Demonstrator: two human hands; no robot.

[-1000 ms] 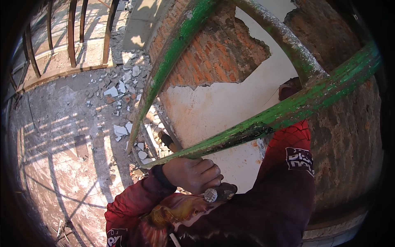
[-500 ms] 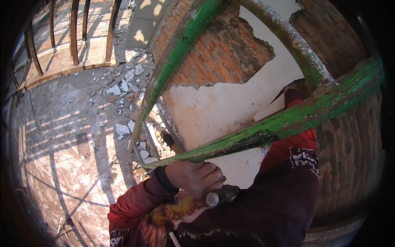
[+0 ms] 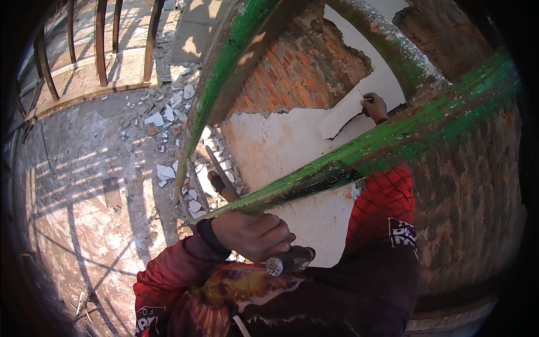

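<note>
My left hand (image 3: 255,235) is wrapped round a hammer (image 3: 289,263) close to its head, whose textered striking face points toward me. Beyond the green rail shows what looks like its handle end, dark at the tip. That hand sits right against the lower end of the green metal rail (image 3: 314,178). Behind the rail, my right arm reaches to the wall, and my right hand (image 3: 375,106) pinches the edge of a loose white plaster piece (image 3: 345,117). A dark gap runs under that piece. Bare orange brick (image 3: 303,76) shows just above it.
Green metal bars form a frame between me and the white wall (image 3: 269,146). Broken plaster rubble (image 3: 168,115) lies along the wall's foot. Dark upright bars (image 3: 100,45) stand far left, over a dusty floor (image 3: 84,224). Rough, stripped wall (image 3: 466,208) is at right.
My right hand has come up from behind the green rail and now grips the plaster piece, which has shifted outward. My left hand, with the hammer, has moved slightly left and up.
</note>
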